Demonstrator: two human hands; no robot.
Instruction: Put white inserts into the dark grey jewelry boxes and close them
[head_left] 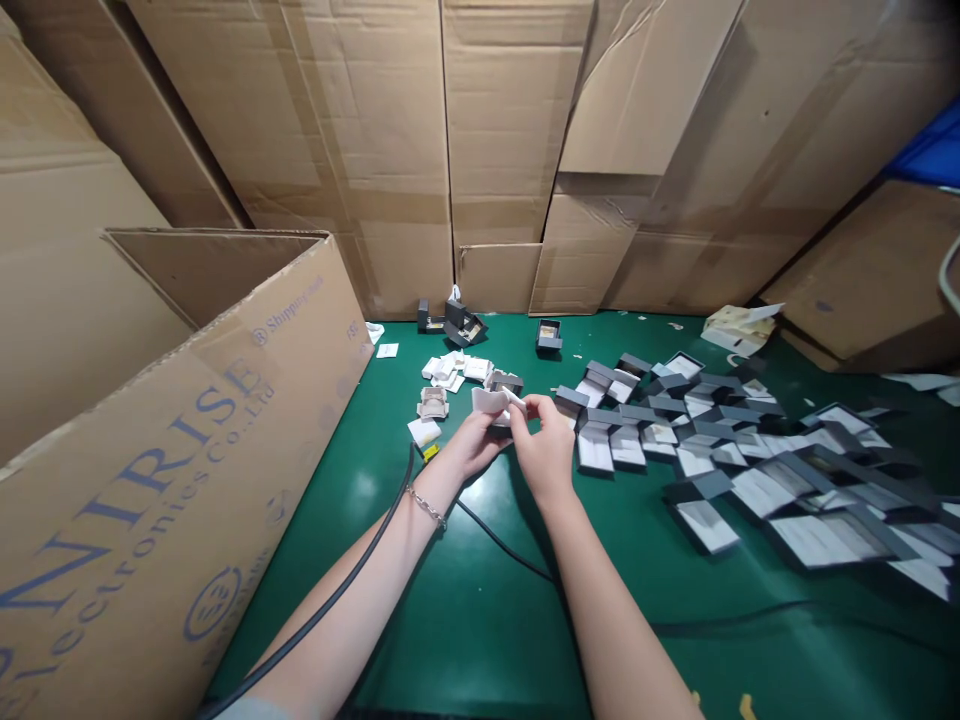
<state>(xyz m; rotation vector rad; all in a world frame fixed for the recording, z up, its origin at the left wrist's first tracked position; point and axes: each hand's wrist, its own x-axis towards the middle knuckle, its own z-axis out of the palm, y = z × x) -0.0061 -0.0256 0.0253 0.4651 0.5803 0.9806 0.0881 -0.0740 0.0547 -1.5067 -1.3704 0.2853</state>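
While dark box (499, 431) is cupped in left hand (474, 444), white paper (489, 401) pinched by right hand (546, 446) should be eased gently.

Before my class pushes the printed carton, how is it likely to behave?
The printed carton should keep its shape, its wall standing straight. Thin at its open top, it may flex there. Flat-sided, it would probably slide, not roll; hidden contents leave weight uncertain.

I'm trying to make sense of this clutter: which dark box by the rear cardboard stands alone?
The rightmost dark box there; the others near that cardboard are bunched together to its left.
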